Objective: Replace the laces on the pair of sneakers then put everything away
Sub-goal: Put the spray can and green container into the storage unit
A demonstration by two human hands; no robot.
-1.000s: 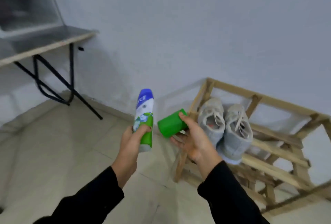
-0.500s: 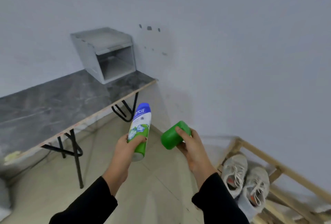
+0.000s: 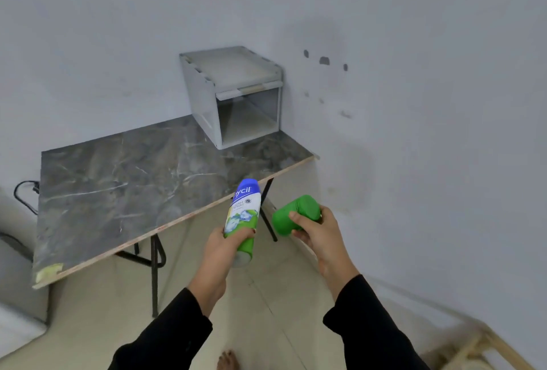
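The left hand (image 3: 220, 244) curls its fingers round the lower, green part of a smooth cylindrical spray can (image 3: 244, 215). The can's glossy white label and rounded blue top tilt away from the person. The right hand (image 3: 318, 232) grips a plain green plastic cap (image 3: 293, 212), a short cylinder lying sideways, just right of the can and apart from it. Beyond the left hand stands a table (image 3: 118, 192) with a dark, marble-veined top and black metal legs. An open-fronted grey box (image 3: 207, 97) sits at its far corner. Since half a second ago the view has swung left. The sneakers have left the frame, and only a corner of the wooden rack (image 3: 488, 349) shows below the right sleeve.
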